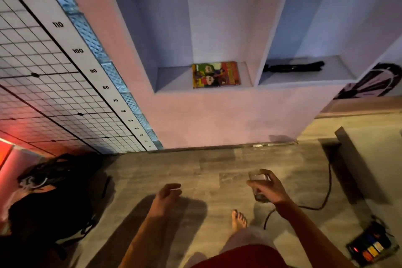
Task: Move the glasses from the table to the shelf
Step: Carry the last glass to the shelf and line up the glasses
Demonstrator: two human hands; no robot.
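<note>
My right hand [270,188] grips a clear drinking glass [257,177], held upright above the floor at lower right. My left hand [167,197] hangs at lower centre with its fingers curled loosely and nothing in it. Ahead is a wall shelf [174,80] with two niches. The left niche holds a colourful book [216,74]. The right niche [339,72] holds a long black object [293,67]. The table is out of view.
A black bag [50,198] lies on the floor at left beside a wire grid panel [43,85] and a height chart. A black cable [326,191] runs across the floor to a power strip [369,248] at lower right. My bare foot [238,221] shows below.
</note>
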